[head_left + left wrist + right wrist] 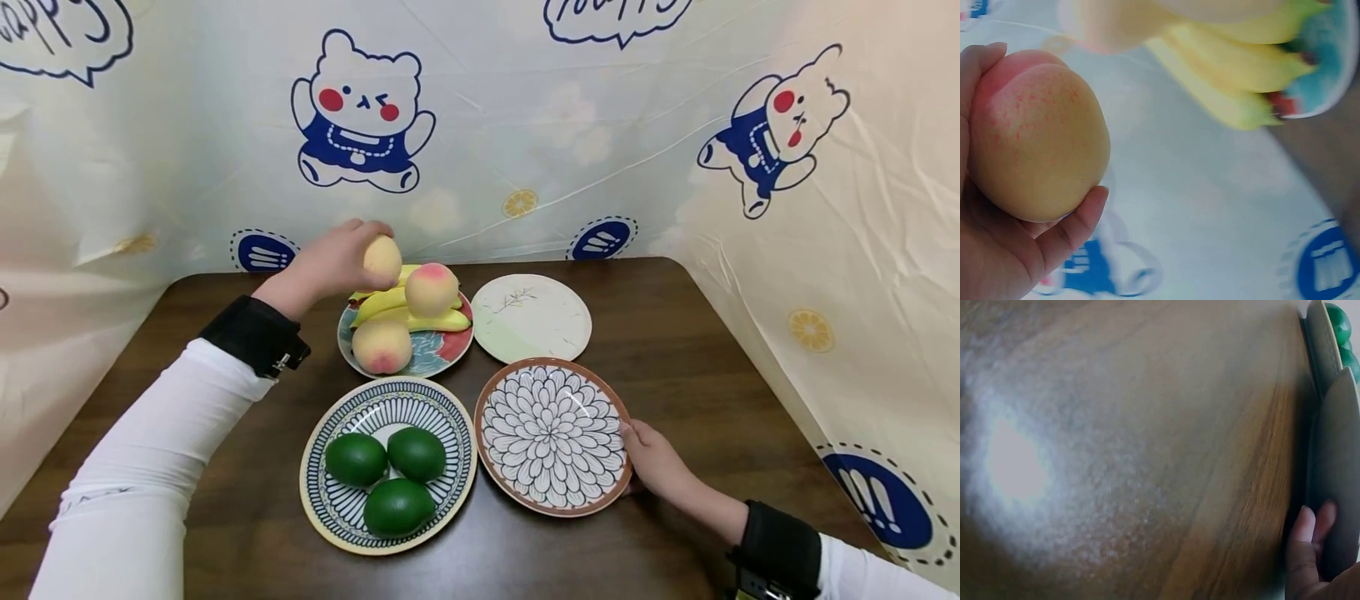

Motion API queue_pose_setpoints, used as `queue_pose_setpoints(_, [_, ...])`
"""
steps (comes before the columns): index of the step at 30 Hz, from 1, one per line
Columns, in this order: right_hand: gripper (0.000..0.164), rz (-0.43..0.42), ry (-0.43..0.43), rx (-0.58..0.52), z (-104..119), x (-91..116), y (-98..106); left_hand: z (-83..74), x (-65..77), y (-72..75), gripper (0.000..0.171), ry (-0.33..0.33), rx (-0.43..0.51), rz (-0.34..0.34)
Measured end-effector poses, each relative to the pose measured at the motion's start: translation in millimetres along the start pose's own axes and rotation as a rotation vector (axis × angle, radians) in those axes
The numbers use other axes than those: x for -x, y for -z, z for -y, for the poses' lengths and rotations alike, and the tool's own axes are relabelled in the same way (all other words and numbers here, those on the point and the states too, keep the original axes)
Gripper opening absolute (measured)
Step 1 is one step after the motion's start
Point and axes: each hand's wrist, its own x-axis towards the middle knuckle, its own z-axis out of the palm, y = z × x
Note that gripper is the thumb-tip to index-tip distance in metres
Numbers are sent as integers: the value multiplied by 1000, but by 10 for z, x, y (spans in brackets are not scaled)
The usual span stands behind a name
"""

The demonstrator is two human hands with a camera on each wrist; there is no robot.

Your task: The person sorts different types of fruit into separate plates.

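Note:
My left hand (333, 262) grips a peach (382, 260) above the back-left plate (431, 362). In the left wrist view, thumb and fingers curl round this peach (1041, 137). On that plate lie several bananas (382, 304) and two more peaches, one (432, 289) on top of the bananas and one (382, 347) at the front. My right hand (656, 458) holds the right rim of a brown-edged plate (555, 437) with a petal pattern; nothing lies on it. The right wrist view shows fingers (1302, 550) under the plate's side (1338, 462).
Front left, a blue-and-white patterned plate (311, 475) bears three green fruits (399, 507), perhaps avocados or mangoes. A pale plate (532, 317) with a twig print stands at the back. Behind the dark wooden table (247, 467) hangs a printed cloth (487, 125).

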Motion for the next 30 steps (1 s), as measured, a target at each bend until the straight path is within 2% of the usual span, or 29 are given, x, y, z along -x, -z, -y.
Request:
queue_pose_setpoints(7, [39,24,-1,16,56,13,-2,-541,188,363,69,-134,-77,-63])
queue_pose_setpoints(13, [39,55,3,24,83,18,20,-904,332,571,69,-234,-132,-118])
queue_pose_setpoints(21, [39,83,-20,-31,42,34,39,-1321,432,692,66,-401,-97,-150])
queue_pose_setpoints(27, [43,83,-24,-38,26,38,44,-1592,473,730,67,-471,-98,-166])
queue_pose_setpoints(30, [44,81,-13,-54,27,42,54,-1688,486,707,67,-531,-106,-179])
